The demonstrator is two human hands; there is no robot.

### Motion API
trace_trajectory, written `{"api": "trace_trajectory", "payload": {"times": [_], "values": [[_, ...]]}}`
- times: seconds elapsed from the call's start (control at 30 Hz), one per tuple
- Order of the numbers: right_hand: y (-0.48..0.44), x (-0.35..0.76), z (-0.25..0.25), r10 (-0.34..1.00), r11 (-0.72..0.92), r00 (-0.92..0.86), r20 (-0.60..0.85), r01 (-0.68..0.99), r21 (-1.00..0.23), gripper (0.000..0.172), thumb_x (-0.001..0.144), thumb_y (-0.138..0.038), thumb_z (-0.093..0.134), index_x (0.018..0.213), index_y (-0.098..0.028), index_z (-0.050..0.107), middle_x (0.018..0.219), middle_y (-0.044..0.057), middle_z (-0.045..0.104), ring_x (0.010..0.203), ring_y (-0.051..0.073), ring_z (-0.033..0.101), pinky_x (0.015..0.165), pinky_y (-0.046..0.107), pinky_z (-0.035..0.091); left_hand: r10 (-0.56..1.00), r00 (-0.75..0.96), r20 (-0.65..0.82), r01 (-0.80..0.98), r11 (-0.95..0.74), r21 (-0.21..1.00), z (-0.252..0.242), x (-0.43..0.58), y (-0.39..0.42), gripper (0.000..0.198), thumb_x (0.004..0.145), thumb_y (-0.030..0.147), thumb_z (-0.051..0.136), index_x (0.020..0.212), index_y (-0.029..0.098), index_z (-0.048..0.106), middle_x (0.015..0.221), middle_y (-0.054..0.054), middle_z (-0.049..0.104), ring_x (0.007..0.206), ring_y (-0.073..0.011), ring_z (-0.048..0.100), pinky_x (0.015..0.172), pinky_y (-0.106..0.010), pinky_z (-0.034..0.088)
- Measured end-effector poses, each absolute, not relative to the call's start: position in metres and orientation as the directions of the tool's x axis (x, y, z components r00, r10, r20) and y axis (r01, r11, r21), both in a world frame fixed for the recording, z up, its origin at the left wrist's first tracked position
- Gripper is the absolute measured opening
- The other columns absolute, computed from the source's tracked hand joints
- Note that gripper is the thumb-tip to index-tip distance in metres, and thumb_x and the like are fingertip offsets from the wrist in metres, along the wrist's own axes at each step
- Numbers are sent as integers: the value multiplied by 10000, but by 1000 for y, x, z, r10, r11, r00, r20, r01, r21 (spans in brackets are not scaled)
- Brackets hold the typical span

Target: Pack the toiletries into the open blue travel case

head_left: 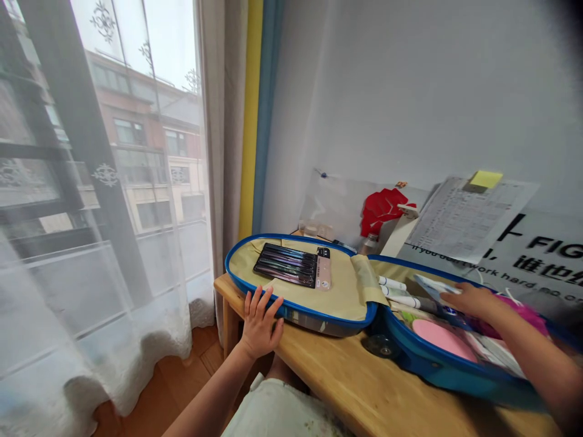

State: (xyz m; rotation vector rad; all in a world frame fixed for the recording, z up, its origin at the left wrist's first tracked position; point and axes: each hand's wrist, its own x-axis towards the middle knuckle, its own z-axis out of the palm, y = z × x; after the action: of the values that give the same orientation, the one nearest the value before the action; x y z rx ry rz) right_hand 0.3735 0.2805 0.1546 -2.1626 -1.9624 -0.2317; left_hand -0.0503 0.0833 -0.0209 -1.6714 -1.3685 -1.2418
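Note:
A small blue hard-shell suitcase (337,325) lies opened out flat on a wooden table. My left hand (263,321) rests on the near rim of its left half, fingers spread. In that half lies a pack of toothbrushes or pens (289,265) on a card backing, on the beige lining. My right hand (469,302) is over the packed right half, its fingers closed on a pale blue-white packet (430,284). Beside it are white tubes (401,297), a pink oval item (444,340) and a bright pink cloth or bag (523,315).
The wooden table (319,370) meets a grey wall with a poster (537,267) and clipped papers (469,212). Small items stand behind the suitcase, near a white upright piece (398,233). A sheer curtain (150,340) hangs over the window at left.

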Motion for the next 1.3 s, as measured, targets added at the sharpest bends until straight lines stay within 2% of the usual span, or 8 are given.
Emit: {"api": "trace_trajectory", "payload": {"times": [0.1, 0.23, 0.37, 0.47, 0.57, 0.83, 1.03, 1.3], "values": [[266, 350, 175, 961, -59, 72, 266, 997, -56, 616, 754, -424, 475, 1247, -61, 536, 1247, 367, 482, 1107, 410, 554, 909, 532, 400, 359, 6, 933, 962, -257, 93, -21, -50, 83, 582, 816, 205, 498, 1385, 224, 379, 1457, -118, 361, 1401, -315, 216, 1115, -545, 191], [246, 298, 192, 946, 228, -194, 261, 967, -110, 605, 804, -407, 431, 1336, -119, 441, 1349, 220, 455, 1280, 306, 415, 1070, 417, 297, 363, 5, 932, 961, -258, 95, -21, -50, 83, 572, 820, 207, 496, 1381, 219, 384, 1442, -122, 379, 1401, -316, 214, 1115, -548, 189], [225, 234, 191, 868, 496, -472, 155, 838, -225, 528, 805, -449, 448, 1285, -238, 504, 1320, 85, 519, 1119, 221, 547, 963, 328, 422, 361, 4, 932, 963, -252, 94, -21, -49, 83, 585, 817, 204, 491, 1388, 223, 368, 1443, -124, 375, 1401, -320, 211, 1108, -556, 195], [208, 185, 185, 730, 635, -682, 34, 660, -401, 534, 783, -456, 474, 1268, -239, 526, 1301, 69, 538, 1010, 207, 578, 914, 355, 449, 369, -1, 929, 965, -245, 98, -21, -49, 83, 598, 812, 210, 496, 1393, 229, 358, 1439, -126, 381, 1396, -322, 224, 1103, -558, 204], [197, 141, 175, 630, 645, -776, -43, 553, -527, 520, 774, -408, 502, 1247, -196, 542, 1238, 75, 577, 966, 191, 578, 894, 353, 454, 372, 1, 928, 964, -247, 98, -21, -50, 83, 595, 809, 209, 500, 1389, 225, 365, 1435, -126, 387, 1395, -321, 227, 1105, -554, 202], [199, 69, 140, 533, 667, -842, -85, 480, -570, 480, 794, -342, 531, 1231, -143, 549, 1236, 84, 592, 1076, 196, 561, 940, 345, 435, 358, 14, 934, 964, -254, 83, -20, -50, 83, 555, 823, 196, 485, 1369, 206, 385, 1434, -132, 384, 1403, -309, 211, 1108, -541, 197], [206, 56, 119, 453, 706, -880, -145, 454, -544, 511, 807, -398, 548, 1254, -152, 538, 1271, 75, 579, 1137, 196, 539, 987, 343, 405, 343, 17, 939, 962, -261, 78, -19, -49, 83, 565, 813, 192, 487, 1369, 200, 389, 1437, -130, 386, 1403, -311, 213, 1111, -538, 187], [223, 47, 106, 452, 751, -867, -210, 497, -435, 618, 798, -467, 553, 1323, -147, 489, 1341, 113, 527, 1197, 240, 512, 1016, 362, 383, 352, 16, 936, 961, -264, 83, -21, -49, 84, 560, 821, 194, 485, 1372, 205, 383, 1443, -129, 372, 1403, -309, 209, 1113, -543, 182]]}}
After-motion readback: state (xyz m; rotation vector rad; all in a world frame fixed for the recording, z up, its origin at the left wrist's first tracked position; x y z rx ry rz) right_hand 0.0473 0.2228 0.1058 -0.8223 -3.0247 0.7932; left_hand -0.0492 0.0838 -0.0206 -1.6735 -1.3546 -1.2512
